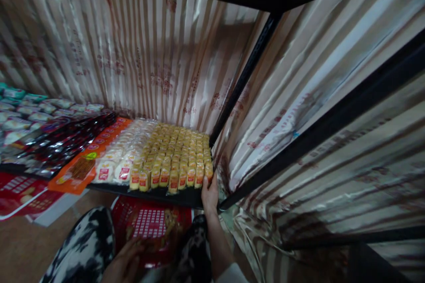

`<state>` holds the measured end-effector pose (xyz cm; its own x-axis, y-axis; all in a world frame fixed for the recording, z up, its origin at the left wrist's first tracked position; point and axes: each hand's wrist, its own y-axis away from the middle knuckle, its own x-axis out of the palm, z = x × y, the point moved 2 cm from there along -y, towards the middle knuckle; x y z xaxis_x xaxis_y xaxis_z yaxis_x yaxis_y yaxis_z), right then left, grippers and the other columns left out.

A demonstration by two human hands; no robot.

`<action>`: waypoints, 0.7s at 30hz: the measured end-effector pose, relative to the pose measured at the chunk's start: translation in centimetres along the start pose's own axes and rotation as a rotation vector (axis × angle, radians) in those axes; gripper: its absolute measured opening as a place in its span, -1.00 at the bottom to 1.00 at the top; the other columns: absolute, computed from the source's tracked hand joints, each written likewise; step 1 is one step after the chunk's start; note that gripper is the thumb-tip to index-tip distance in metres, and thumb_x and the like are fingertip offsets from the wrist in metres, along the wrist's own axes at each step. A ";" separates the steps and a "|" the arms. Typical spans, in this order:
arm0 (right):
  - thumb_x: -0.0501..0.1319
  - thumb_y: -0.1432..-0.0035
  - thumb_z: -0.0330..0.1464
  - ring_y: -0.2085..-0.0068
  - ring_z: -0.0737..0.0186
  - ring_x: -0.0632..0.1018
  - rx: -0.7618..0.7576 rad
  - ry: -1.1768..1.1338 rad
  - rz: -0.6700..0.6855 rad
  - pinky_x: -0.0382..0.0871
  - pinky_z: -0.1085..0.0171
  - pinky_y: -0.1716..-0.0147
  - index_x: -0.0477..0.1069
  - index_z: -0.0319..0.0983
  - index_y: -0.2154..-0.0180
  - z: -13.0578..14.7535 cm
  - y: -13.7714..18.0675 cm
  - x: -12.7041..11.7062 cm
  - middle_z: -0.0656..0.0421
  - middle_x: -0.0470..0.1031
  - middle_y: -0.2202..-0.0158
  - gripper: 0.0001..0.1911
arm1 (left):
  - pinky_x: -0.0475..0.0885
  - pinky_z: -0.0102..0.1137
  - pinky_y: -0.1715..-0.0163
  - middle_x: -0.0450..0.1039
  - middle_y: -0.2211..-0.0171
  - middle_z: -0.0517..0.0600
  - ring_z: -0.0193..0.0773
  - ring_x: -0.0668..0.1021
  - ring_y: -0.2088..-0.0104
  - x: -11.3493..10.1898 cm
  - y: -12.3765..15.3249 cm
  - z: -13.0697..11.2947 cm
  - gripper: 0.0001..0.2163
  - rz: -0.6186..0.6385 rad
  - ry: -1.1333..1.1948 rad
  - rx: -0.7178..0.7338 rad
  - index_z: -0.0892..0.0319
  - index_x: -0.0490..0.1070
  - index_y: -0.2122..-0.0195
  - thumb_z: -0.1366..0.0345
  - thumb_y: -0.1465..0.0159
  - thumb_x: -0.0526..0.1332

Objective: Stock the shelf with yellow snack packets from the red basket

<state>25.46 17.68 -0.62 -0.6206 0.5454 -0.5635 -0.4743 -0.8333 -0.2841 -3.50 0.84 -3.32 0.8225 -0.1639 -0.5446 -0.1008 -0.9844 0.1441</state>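
My right hand [210,194] reaches up to the front right corner of a low black shelf [159,195], its fingers curled against the last yellow packet in a block of several rows of small yellow packets [175,152]. What it grips, if anything, is hidden. My left hand [124,263] rests low in view with fingers spread on a red box of packets [149,225] that sits between my knees. Black and white patterned trousers [83,247] cover my legs.
White packets [116,159], orange packs [79,170] and dark red packs [63,141] fill the shelf to the left. Striped shiny sheeting [149,53] lines the back and right side. A black shelf frame [325,124] runs on the right. Red cartons [20,192] lie on the floor.
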 end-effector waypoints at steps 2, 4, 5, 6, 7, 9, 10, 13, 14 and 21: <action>-0.16 -0.15 -0.07 -0.19 -0.04 0.20 0.006 0.008 -0.011 0.04 0.08 -0.13 0.03 -0.57 -0.16 0.2 1.0 -0.1 -0.26 0.14 -0.17 -0.24 | 0.26 -0.18 -0.10 0.39 -0.04 0.01 -0.08 0.39 -0.08 0.8 0.1 -0.4 -0.68 -0.004 -0.023 -0.012 0.07 0.51 0.15 0.22 -0.15 0.05; -0.13 -0.16 -0.11 -0.20 -0.05 0.16 0.006 0.011 -0.012 0.01 0.07 -0.15 0.03 -0.59 -0.15 0.4 1.8 -0.2 -0.28 0.11 -0.17 -0.26 | 0.23 -0.18 -0.12 0.38 -0.05 0.02 -0.10 0.38 -0.09 1.6 0.4 -1.1 -0.67 0.019 -0.024 -0.025 0.10 0.50 0.15 0.25 -0.15 0.03; -0.12 -0.16 -0.13 -0.20 -0.05 0.16 0.001 0.009 -0.017 0.00 0.07 -0.15 0.04 -0.60 -0.15 0.5 2.2 -0.4 -0.29 0.11 -0.17 -0.28 | 0.23 -0.20 -0.12 0.38 -0.05 0.02 -0.12 0.38 -0.09 1.8 0.6 -1.4 -0.68 0.039 -0.016 -0.029 0.11 0.50 0.16 0.27 -0.15 0.03; -0.11 -0.16 -0.15 -0.20 -0.05 0.16 -0.005 0.003 -0.027 -0.01 0.07 -0.15 0.05 -0.60 -0.14 0.7 2.4 -0.6 -0.29 0.11 -0.17 -0.30 | 0.24 -0.23 -0.12 0.38 -0.04 0.03 -0.14 0.38 -0.09 2.0 0.7 -1.7 -0.68 0.063 -0.005 -0.032 0.12 0.51 0.16 0.29 -0.15 0.03; -0.10 -0.16 -0.17 -0.19 -0.03 0.17 -0.014 -0.007 -0.040 0.00 0.06 -0.15 0.06 -0.58 -0.13 1.0 2.6 -0.9 -0.29 0.13 -0.16 -0.32 | 0.26 -0.26 -0.10 0.40 -0.03 0.03 -0.15 0.40 -0.07 2.2 0.9 -1.9 -0.69 0.089 0.004 -0.034 0.13 0.51 0.18 0.30 -0.15 0.02; -0.10 -0.18 -0.19 -0.13 0.03 0.26 -0.038 -0.039 -0.057 0.07 0.09 -0.11 0.11 -0.52 -0.11 1.9 3.2 -1.6 -0.24 0.22 -0.10 -0.39 | 0.30 -0.32 -0.06 0.45 0.03 0.05 -0.19 0.44 -0.02 2.3 1.2 -1.9 -0.70 0.126 0.015 -0.038 0.14 0.51 0.21 0.33 -0.16 0.00; -0.10 -0.19 -0.19 -0.08 0.07 0.32 -0.053 -0.059 -0.058 0.13 0.12 -0.08 0.15 -0.48 -0.09 2.5 3.8 -1.9 -0.20 0.28 -0.06 -0.43 | 0.32 -0.35 -0.03 0.47 0.07 0.05 -0.20 0.47 0.01 2.3 1.2 -1.8 -0.70 0.134 0.017 -0.044 0.14 0.52 0.23 0.35 -0.17 0.00; -0.07 -0.21 -0.20 0.09 0.19 0.45 -0.104 -0.118 -0.007 0.29 0.23 0.07 0.26 -0.35 0.00 3.9 6.7 -2.1 -0.03 0.44 0.12 -0.55 | 0.35 -0.39 0.03 0.50 0.12 0.05 -0.23 0.50 0.07 2.3 1.0 -0.7 -0.71 0.132 0.002 -0.099 0.16 0.52 0.26 0.37 -0.17 0.00; -0.05 -0.21 -0.20 0.15 0.21 0.48 -0.122 -0.134 0.040 0.32 0.24 0.11 0.31 -0.31 0.06 4.2 8.1 -1.9 0.02 0.48 0.20 -0.60 | 0.34 -0.40 0.04 0.50 0.13 0.04 -0.23 0.50 0.08 2.4 0.7 -0.2 -0.72 0.127 -0.006 -0.130 0.16 0.52 0.27 0.37 -0.17 0.01; 0.00 -0.14 -0.35 0.19 0.14 0.54 -0.147 0.014 0.866 0.34 0.21 0.15 0.47 -0.24 0.20 2.7 17.1 4.4 0.05 0.55 0.23 -0.69 | 0.33 -0.42 0.08 0.52 0.16 0.02 -0.22 0.51 0.10 3.5 -3.9 3.2 -0.72 0.214 -0.023 -0.295 0.19 0.51 0.23 0.41 -0.16 0.03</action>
<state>12.90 6.13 -5.85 -0.7171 -0.2841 -0.6364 0.2454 -0.9576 0.1510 -2.05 3.91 -8.45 0.7870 -0.3691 -0.4944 -0.1009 -0.8676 0.4870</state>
